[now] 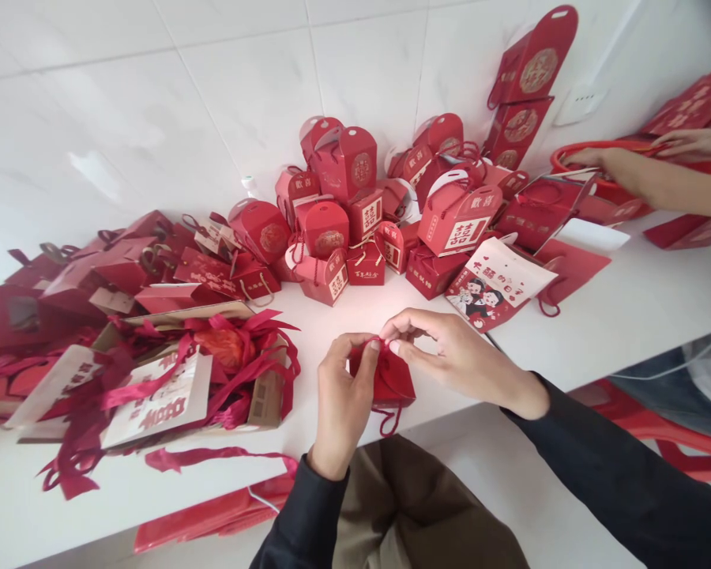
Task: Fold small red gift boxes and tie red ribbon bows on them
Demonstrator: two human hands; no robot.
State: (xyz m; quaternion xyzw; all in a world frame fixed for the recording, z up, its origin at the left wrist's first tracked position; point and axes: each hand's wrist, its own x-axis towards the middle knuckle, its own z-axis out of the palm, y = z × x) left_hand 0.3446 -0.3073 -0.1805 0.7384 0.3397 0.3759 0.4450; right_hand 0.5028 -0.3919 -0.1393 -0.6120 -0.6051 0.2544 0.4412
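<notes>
White tiles line the wall [124,118] behind a white surface [225,494], and on the left, red ribbons [231,336] spill from an open carton [266,399]! Now the left hand [347,375], nearly closed, pinches the top of a small red box [396,383] at the surface's near edge. Across from it, the right hand [453,352] curls loosely, fingertips at the box's top; its grip, I can't tell. Farther right, another person's hands [690,146] work at a red basin [628,145].
</notes>
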